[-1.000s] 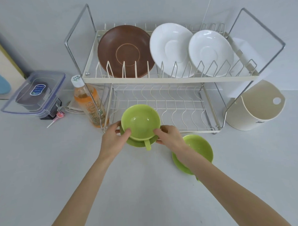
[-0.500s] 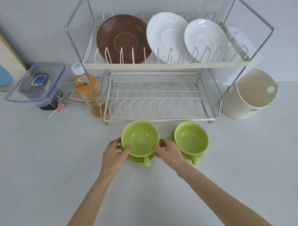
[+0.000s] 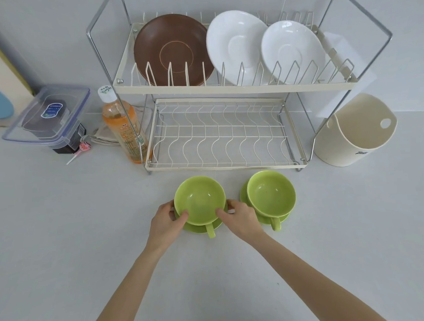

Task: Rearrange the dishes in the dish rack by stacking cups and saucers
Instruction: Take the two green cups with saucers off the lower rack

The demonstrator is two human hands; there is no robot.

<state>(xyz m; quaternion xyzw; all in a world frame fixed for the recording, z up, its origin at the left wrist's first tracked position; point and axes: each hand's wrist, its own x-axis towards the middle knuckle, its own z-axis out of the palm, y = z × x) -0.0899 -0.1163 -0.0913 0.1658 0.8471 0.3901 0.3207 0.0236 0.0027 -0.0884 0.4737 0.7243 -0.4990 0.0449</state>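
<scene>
A green cup (image 3: 199,199) stands on a green saucer (image 3: 199,228) on the counter, just in front of the dish rack (image 3: 220,165). My left hand (image 3: 166,222) grips the saucer's left edge with its thumb against the cup. My right hand (image 3: 239,218) grips the right edge the same way. To the right, a second green cup (image 3: 271,193) rests on its own green saucer (image 3: 263,218), untouched. In the rack's upper tier stand a brown saucer (image 3: 172,50) and two white saucers (image 3: 236,46) (image 3: 292,52). The lower tier holds nothing.
An orange drink bottle (image 3: 124,129) stands at the rack's left front corner. A lidded plastic box (image 3: 48,115) and a lollipop (image 3: 79,150) lie further left. A cream utensil holder (image 3: 356,131) stands right of the rack. Bare counter stretches toward me.
The cup and saucer in my hands came out of the rack's lower tier and down onto the counter, left of the other green set. Since half a second ago they have barely moved.
</scene>
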